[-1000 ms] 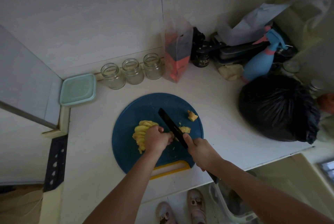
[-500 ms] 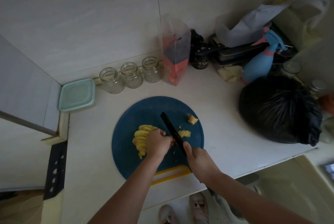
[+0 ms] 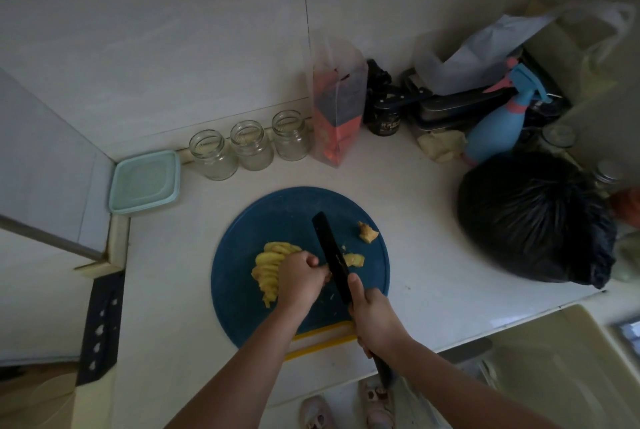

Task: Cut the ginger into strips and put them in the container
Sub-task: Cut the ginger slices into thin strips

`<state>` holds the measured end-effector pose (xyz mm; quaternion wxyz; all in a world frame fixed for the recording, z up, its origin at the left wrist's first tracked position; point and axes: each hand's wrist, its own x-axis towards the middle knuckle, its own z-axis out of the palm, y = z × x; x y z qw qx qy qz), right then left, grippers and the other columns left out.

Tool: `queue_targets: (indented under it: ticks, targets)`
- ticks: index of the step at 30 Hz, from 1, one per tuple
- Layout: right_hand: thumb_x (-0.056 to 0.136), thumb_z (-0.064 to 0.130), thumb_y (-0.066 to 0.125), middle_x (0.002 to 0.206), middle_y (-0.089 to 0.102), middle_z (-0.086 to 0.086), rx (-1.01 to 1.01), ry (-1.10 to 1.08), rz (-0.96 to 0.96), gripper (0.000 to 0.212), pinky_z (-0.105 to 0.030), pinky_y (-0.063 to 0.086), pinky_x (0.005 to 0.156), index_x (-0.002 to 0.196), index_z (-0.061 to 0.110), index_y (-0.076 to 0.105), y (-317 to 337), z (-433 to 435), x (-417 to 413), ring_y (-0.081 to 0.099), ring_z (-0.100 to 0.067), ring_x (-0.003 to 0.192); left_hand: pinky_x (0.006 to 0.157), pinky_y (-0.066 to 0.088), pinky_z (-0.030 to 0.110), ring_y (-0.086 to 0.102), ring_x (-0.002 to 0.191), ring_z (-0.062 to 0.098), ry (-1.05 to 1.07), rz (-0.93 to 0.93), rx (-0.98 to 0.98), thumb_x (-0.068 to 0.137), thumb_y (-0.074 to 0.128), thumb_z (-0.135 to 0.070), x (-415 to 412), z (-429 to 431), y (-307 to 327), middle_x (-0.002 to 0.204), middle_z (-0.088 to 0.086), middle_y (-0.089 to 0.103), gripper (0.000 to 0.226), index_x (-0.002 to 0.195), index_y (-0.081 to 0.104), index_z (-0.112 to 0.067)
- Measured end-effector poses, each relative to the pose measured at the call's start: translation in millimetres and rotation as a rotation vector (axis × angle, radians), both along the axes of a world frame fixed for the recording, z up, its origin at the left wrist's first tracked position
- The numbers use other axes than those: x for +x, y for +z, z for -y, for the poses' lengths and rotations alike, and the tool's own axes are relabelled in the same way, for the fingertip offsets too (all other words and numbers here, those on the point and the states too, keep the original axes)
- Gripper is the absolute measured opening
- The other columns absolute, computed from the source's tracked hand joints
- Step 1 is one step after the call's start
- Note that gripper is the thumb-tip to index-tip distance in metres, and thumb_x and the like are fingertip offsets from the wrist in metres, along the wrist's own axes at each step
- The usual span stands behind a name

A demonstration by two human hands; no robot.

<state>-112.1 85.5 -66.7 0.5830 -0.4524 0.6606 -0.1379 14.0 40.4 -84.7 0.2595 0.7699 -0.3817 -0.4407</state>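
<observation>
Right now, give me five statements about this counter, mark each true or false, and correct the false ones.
1. The right hand grips the black knife over the blue cutting board. True.
2. The left hand lies flat and empty. False: it is curled on the ginger on the board, beside the knife.
3. Three glass jars stand by the wall behind the board. True.
4. The green container stands on the board. False: it sits on the counter, left of the jars.
5. A black bag lies right of the board. True.

Yellow ginger slices lie fanned on a blue cutting board; the lidded mint-green container sits well apart, far left.
</observation>
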Motion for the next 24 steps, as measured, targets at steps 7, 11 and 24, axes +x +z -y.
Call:
queue_targets:
  ticks: [7,11,24]
  targets:
    - [0.097,0.057,0.021,0.06,0.046,-0.004,-0.052,0.03,-0.048,0.059,-0.028,0.046,0.04,0.073,0.009,0.047,-1.4,0.8,3.2,0.049,-0.017,0.05,0.065,0.054,0.046,0.067,0.07,0.028,-0.039,0.07,-0.008,0.079,0.066,-0.013,-1.4,-0.8,-1.7,0.069,0.014,0.068,0.03,0.055,0.048,-0.016]
    - [0.097,0.057,0.02,0.062,0.047,-0.003,-0.05,0.027,-0.067,0.059,-0.029,0.045,0.043,0.073,0.011,0.047,-1.4,2.9,5.2,0.049,-0.017,0.052,0.063,0.053,0.042,0.066,0.068,0.026,-0.054,0.1,-0.007,0.08,0.066,-0.015,-1.1,0.3,-3.1,0.068,0.011,0.068,0.029,0.056,0.05,-0.016]
    - [0.097,0.057,0.018,0.067,0.05,-0.003,-0.058,0.002,-0.122,0.057,-0.033,0.048,0.051,0.072,0.014,0.047,-14.6,13.9,17.0,0.053,-0.018,0.059,0.047,0.035,0.025,0.044,0.049,0.013,-0.119,0.164,-0.05,0.084,0.06,-0.013,-4.6,-2.6,-4.6,0.052,0.0,0.049,0.037,0.053,0.04,-0.017]
